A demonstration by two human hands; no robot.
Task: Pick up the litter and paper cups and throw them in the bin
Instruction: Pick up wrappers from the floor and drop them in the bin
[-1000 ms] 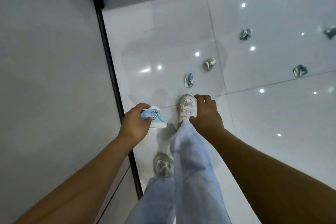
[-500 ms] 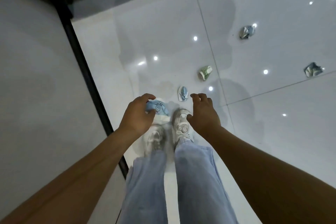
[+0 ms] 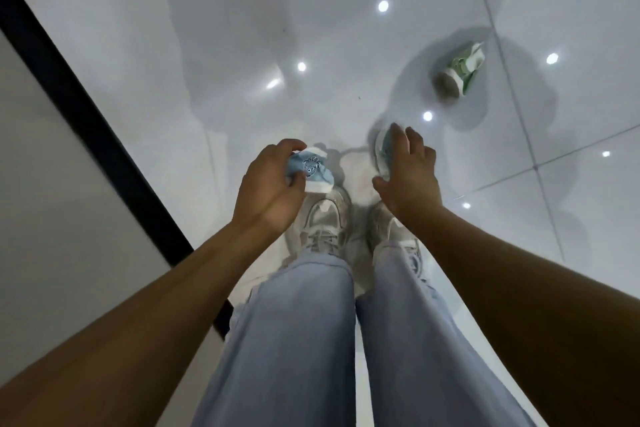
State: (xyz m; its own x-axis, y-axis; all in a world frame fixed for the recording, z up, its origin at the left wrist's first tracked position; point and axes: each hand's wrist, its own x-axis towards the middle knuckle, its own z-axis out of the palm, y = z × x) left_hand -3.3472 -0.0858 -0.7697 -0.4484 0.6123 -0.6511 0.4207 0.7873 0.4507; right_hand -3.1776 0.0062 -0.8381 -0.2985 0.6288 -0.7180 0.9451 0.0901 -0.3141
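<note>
Our right hand [image 3: 408,170] spreads wide over the crushed cup [image 3: 382,149] at centre frame; we should close round its rim firmly. Left hand [image 3: 268,189] grips a blue cup [image 3: 311,168].

A crumpled blue paper cup [image 3: 310,172] with a small cartoon print and white rim sits at the centre of the frame, gripped in the left hand [image 3: 268,189]. A second crushed cup [image 3: 382,151], pale blue-green, lies on the glossy white floor [image 3: 207,45] just right of centre, partly hidden by the right hand [image 3: 408,173]. A crushed green cup [image 3: 459,74] lies on its side at the upper right.
</note>
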